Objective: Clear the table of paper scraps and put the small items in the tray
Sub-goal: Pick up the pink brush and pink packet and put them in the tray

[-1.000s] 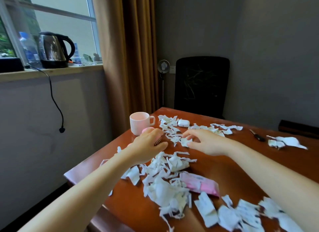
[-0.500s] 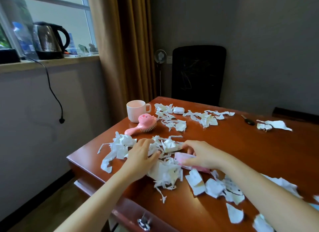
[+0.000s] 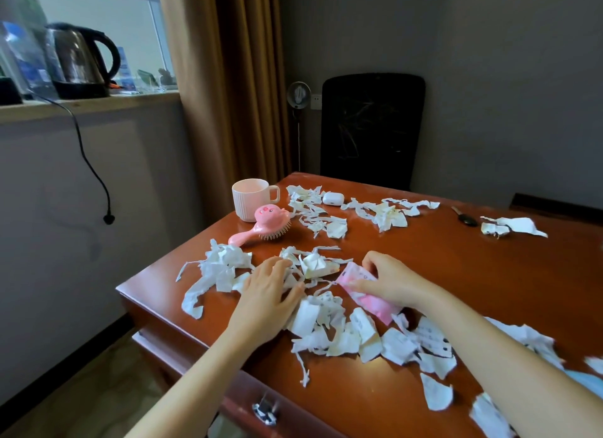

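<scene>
Back at the near edge, left grip [image 3: 270, 290] lay released on scraps [image 3: 326, 326]; right grip [image 3: 388, 284] had seized the pink packet [image 3: 375, 307], so small-item sorting looked begun.

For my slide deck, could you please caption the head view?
The left hand presses paper scraps while the right hand grips a pink packet on a table.

Both bare forearms stretched forward, left grip [image 3: 267, 295] palm down with fingers spread flat, right grip [image 3: 390, 282] fingers curled, pinching pink packet [image 3: 375, 305].
</scene>
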The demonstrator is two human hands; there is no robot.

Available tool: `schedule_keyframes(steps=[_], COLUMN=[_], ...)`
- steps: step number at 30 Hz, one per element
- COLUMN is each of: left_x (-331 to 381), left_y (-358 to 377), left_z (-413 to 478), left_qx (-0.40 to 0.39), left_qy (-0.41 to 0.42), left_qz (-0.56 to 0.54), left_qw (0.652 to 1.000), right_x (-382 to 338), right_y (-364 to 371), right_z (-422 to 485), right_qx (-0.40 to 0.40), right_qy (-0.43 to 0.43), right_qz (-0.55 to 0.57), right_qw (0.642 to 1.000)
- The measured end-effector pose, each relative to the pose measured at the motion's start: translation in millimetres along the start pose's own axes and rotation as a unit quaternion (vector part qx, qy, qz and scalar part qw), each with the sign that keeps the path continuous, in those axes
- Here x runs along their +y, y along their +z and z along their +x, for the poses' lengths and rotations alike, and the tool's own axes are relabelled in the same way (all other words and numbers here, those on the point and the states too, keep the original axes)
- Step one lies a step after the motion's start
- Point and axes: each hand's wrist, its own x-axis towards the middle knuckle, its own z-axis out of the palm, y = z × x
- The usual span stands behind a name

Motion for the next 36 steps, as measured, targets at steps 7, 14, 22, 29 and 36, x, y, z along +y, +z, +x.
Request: schedule_keyframes(steps=[7,14,22,29,36], left_x=[0,1,2,-3,-15], left_y=[1,1,-2,-8,-28], left_z=[0,-1,1,22,76], left_qx=[0.003,0.011,0.019,0.037,0.085], left_qy=[-0.002,0.001,-0.006,-0.031,-0.077], left_qz=[0.004,0.0,-0.021,-0.051,0.048], left_qw=[1.0,1.0,1.0,0.998,0.992], right_x=[16,20,31,38,37], right_y=[5,9,-3,-8,-19], right_z=[11,13,15,27,35], right_qx=[0.215,0.278,0.323,0.304,0.269], right_qy=[0.046,0.054,0.086,0.052,0.001], right_qz=[0.163,0.153,0.33,0.39,0.414], right_qw=[0.962,0.947,0.883,0.867,0.87])
